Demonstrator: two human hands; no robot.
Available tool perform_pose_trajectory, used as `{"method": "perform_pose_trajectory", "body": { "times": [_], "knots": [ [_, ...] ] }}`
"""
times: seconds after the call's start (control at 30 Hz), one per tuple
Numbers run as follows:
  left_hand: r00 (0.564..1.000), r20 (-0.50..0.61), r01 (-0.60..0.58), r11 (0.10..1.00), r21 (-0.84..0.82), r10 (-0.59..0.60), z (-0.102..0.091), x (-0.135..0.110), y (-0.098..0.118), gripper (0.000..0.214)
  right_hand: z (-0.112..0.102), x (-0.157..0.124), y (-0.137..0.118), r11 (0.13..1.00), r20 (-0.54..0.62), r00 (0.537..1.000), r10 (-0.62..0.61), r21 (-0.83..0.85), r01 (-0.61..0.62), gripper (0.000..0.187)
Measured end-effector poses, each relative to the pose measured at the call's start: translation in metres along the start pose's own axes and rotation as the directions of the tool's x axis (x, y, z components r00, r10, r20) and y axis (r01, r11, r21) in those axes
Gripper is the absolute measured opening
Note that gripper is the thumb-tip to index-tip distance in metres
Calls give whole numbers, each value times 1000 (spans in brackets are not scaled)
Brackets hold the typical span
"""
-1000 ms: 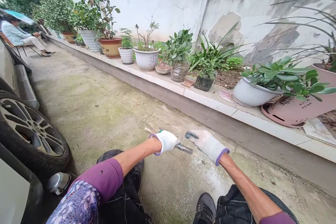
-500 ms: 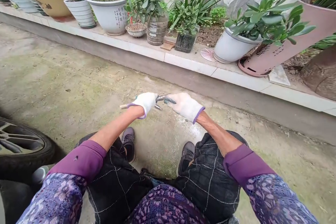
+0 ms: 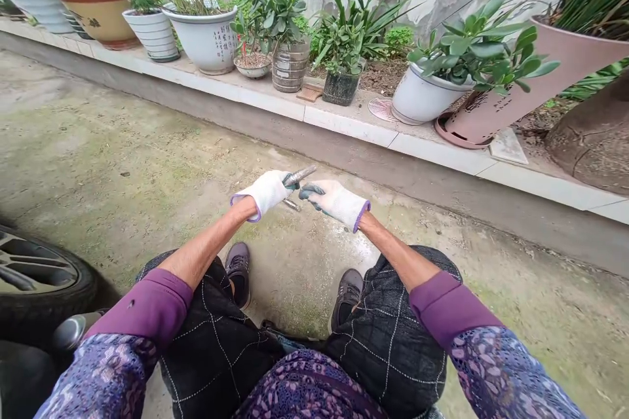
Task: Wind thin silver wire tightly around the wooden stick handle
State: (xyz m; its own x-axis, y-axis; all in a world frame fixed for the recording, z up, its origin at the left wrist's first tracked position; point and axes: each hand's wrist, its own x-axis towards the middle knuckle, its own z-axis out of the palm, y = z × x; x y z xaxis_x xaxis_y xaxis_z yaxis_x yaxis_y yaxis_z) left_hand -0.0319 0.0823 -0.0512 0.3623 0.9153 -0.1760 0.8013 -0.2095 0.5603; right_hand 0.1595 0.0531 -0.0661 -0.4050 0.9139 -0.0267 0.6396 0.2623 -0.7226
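Note:
Wearing a white knit glove with dark green coated fingers, my left hand (image 3: 269, 192) is closed around a silvery, rod-like metal tool (image 3: 301, 175). Its thick shaft points up and right out of the fist. A second thin metal end (image 3: 292, 205) shows below the fingers; whether both belong to one piece I cannot tell. Just to the right, my right hand (image 3: 335, 200), gloved alike, has its fingers curled and pressed together near the shaft, with a small gap between. Anything inside those fingers is hidden.
Beyond my hands runs a low tiled ledge (image 3: 348, 126) with several potted plants, among them a white pot (image 3: 427, 95) and a tilted pink pot (image 3: 496, 114). A car wheel (image 3: 42, 268) stands at left. My feet are on mossy concrete (image 3: 289, 262).
My right hand has come off the metal shaft, which now shows more of its length and tilts upward. The light handle end left of my left glove is out of sight.

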Motion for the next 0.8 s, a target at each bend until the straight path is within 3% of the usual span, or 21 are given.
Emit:
{"method": "perform_pose_trajectory", "body": {
  "times": [0.1,0.2,0.3,0.37,0.47,0.53,0.57,0.63,0.7,0.8],
  "knots": [
    [998,38,29,897,441,-51,8,3,-2,25,5,-4,-4,990,61,996,-64,-125,72,24],
    [995,65,27,806,592,-81,17,0,3,28,-7,-4,1,983,59,996,-66,-167,75,25],
    [984,172,-64,841,537,-35,20,-6,15,28,-28,0,8,998,-25,1000,-3,-67,1,25],
    [974,225,-107,926,361,25,15,-10,23,26,-40,2,11,995,-51,996,72,69,-68,24],
    [980,176,-96,995,-1,94,2,-15,30,29,-42,3,11,958,-33,982,186,229,-174,27],
    [992,101,-67,994,-85,76,-6,-16,29,32,-32,1,7,951,-20,979,203,241,-193,27],
    [997,62,-50,998,-50,53,-10,-16,26,33,-26,-1,4,961,-4,985,174,217,-169,27],
    [999,29,-41,983,177,36,-14,-14,17,28,-12,-6,-1,989,24,995,92,110,-94,28],
    [996,87,-45,878,476,4,-12,-15,9,30,0,-10,-2,999,114,993,7,-48,-2,28],
    [986,168,-73,845,529,-20,4,-21,6,13,5,-10,8,976,188,981,-43,-202,82,32]
  ]
}}
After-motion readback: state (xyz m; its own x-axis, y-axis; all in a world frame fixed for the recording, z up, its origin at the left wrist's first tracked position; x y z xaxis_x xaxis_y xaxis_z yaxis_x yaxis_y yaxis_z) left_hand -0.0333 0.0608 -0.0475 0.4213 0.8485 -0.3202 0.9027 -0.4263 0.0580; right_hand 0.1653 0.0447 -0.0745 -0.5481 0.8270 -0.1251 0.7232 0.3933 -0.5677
